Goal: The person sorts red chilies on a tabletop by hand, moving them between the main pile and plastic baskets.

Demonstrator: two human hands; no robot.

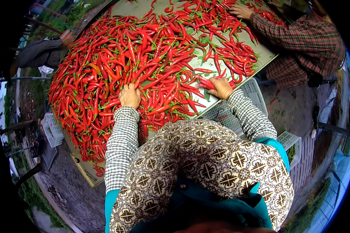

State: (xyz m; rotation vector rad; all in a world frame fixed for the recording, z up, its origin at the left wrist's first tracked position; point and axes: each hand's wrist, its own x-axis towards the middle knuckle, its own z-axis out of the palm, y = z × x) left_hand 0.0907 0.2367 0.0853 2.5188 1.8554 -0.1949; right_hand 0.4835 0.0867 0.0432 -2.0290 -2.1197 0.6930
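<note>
A wide heap of red chili peppers [119, 64] with green stems covers much of a metal-topped table [213, 99]. My left hand [129, 96] rests palm down on the heap's near part, its fingertips among the peppers; whether it grips any cannot be told. Near the table's right edge, my right hand [220, 88] is closed around a few red chili peppers [205, 82] whose ends stick out to the left. A brownish-orange pepper [94, 68] lies in the heap, and some green leaves [204, 39] are mixed in.
A grey plastic crate [255, 94] stands below the table's right edge, with a white crate [288, 145] holding green matter further right. Another white crate [53, 131] is at left. A person in a plaid shirt [297, 38] reaches over the peppers; another person's striped sleeve [43, 52] is at left.
</note>
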